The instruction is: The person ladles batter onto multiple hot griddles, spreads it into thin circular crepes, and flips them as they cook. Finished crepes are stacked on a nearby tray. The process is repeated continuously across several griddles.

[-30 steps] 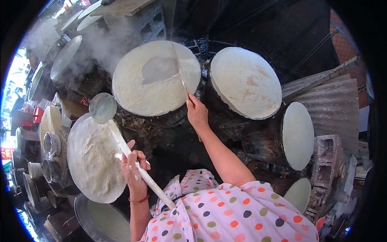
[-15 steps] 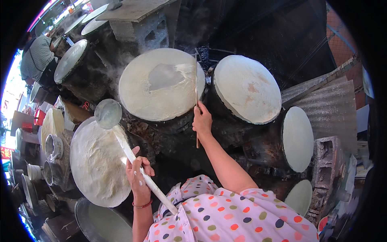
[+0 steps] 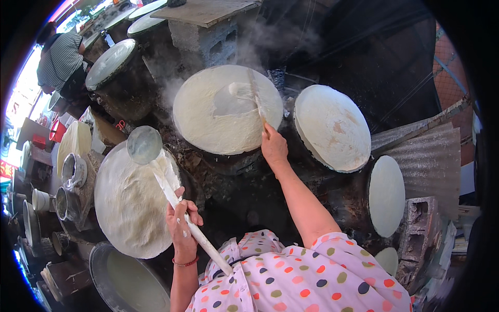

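So my right hand (image 3: 274, 147) is closed round the end of a thin stick (image 3: 254, 96), just at the near right edge of a round pan (image 3: 228, 162). The stick slants over the pan's right half toward the far edge. Pale batter (image 3: 202, 119) covers the pan, apart from a greyish patch (image 3: 226, 104) past the middle. There's steam and blur, so I honestly can't tell if the stick is pressing into the batter. My left hand (image 3: 184, 221) is curled around a long-handled ladle (image 3: 167, 188), its cup over the far edge of a round board (image 3: 106, 192) with wrinkled pale stuff (image 3: 135, 213) on it. Further right, a pale sheet (image 3: 332, 127) with brownish spots covers a second pan (image 3: 300, 148).
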`<action>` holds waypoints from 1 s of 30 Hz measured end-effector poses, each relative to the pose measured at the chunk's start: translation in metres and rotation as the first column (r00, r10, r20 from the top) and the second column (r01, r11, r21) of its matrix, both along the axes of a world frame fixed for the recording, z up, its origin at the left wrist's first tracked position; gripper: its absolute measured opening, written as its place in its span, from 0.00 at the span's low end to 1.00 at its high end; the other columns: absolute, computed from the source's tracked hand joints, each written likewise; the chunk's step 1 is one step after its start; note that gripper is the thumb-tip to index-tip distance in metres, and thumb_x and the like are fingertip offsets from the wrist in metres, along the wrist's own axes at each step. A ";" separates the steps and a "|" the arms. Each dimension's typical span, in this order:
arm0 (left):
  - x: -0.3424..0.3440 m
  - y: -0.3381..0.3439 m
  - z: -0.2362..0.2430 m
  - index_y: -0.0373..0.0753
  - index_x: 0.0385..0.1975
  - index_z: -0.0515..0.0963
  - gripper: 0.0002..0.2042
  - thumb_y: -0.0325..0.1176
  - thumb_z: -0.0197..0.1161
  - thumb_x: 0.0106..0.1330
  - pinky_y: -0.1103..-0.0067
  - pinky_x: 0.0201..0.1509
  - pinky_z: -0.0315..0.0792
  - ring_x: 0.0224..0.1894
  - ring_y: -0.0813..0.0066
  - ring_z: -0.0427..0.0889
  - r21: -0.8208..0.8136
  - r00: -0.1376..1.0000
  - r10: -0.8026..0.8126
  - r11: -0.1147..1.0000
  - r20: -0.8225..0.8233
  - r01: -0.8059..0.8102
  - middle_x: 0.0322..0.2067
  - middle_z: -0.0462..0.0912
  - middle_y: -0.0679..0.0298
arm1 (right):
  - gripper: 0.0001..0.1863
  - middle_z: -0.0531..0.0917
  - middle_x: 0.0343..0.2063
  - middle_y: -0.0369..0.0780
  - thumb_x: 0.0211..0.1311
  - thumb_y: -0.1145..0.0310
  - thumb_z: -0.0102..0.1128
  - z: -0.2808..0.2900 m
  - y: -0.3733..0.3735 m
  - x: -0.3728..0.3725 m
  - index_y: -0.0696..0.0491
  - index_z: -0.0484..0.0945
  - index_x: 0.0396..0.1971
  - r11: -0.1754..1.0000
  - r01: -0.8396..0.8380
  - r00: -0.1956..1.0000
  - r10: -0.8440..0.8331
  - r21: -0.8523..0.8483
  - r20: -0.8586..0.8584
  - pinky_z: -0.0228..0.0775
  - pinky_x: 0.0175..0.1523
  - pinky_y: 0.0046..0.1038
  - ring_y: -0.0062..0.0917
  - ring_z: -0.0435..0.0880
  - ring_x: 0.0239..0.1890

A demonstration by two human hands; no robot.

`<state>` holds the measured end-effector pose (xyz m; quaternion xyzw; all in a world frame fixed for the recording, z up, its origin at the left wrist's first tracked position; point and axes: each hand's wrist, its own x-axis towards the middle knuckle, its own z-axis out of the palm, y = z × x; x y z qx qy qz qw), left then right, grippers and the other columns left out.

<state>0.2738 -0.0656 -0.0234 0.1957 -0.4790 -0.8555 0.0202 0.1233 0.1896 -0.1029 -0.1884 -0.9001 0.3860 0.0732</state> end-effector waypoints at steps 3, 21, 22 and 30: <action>-0.001 0.001 -0.001 0.31 0.54 0.67 0.16 0.27 0.50 0.67 0.84 0.17 0.69 0.15 0.83 0.68 0.009 1.000 0.005 1.000 -0.003 -0.005 0.23 0.74 0.63 | 0.16 0.81 0.39 0.51 0.64 0.64 0.50 0.021 -0.039 -0.001 0.45 0.76 0.51 0.991 -0.118 0.989 0.112 0.056 0.100 0.71 0.49 0.42 0.48 0.79 0.44; 0.017 -0.013 0.000 0.32 0.53 0.67 0.16 0.28 0.51 0.66 0.84 0.17 0.69 0.15 0.82 0.69 -0.044 1.000 0.019 0.999 -0.006 -0.020 0.23 0.74 0.63 | 0.18 0.83 0.35 0.48 0.64 0.62 0.52 0.018 0.020 0.049 0.41 0.74 0.54 0.858 -0.462 0.886 0.457 0.225 0.079 0.72 0.43 0.42 0.47 0.80 0.39; 0.017 -0.014 -0.001 0.32 0.53 0.67 0.16 0.28 0.51 0.66 0.84 0.17 0.69 0.15 0.82 0.69 -0.032 1.000 0.027 0.999 -0.008 -0.027 0.23 0.74 0.63 | 0.18 0.82 0.35 0.49 0.64 0.62 0.52 0.019 0.024 0.056 0.42 0.75 0.54 0.848 -0.470 0.882 0.461 0.244 0.095 0.72 0.43 0.42 0.47 0.80 0.39; 0.015 -0.011 0.003 0.32 0.53 0.68 0.16 0.27 0.50 0.66 0.84 0.16 0.68 0.14 0.82 0.68 -0.021 1.000 0.001 1.000 0.000 -0.001 0.23 0.74 0.63 | 0.18 0.82 0.39 0.48 0.64 0.62 0.52 -0.016 0.008 -0.020 0.49 0.76 0.52 0.883 -0.460 0.863 0.470 0.099 -0.185 0.73 0.45 0.38 0.44 0.80 0.42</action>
